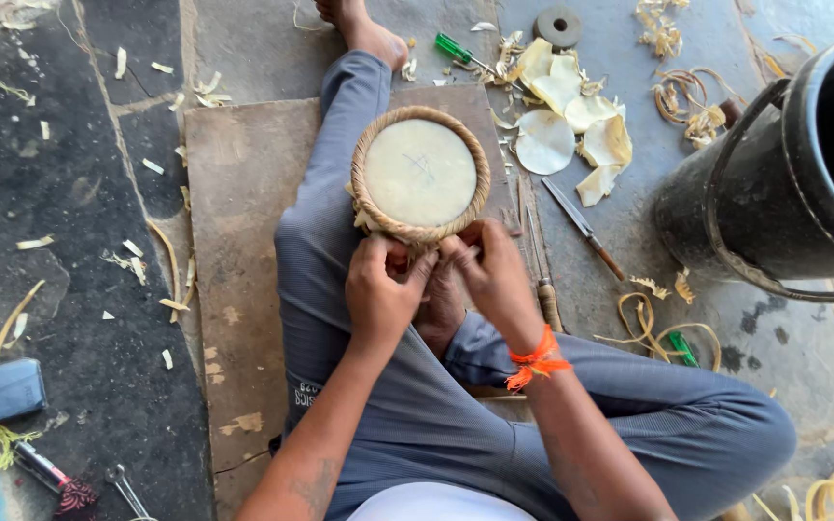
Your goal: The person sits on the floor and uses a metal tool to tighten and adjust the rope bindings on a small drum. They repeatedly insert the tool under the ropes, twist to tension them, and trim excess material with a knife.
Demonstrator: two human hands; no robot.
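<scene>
I see the round drum head resting on the knee, braced steady. The left hand and right hand both pinch its near braided rim. A knife lies right on the floor.

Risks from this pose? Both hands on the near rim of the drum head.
1. Left hand and right hand crowd the same spot on the braided rim; a slip might loosen the weave or pinch fingers.
2. The drum head rests only on the leg, so it may tip off.
3. The knife lies beside the right knee; a careless reach risks a cut.
</scene>
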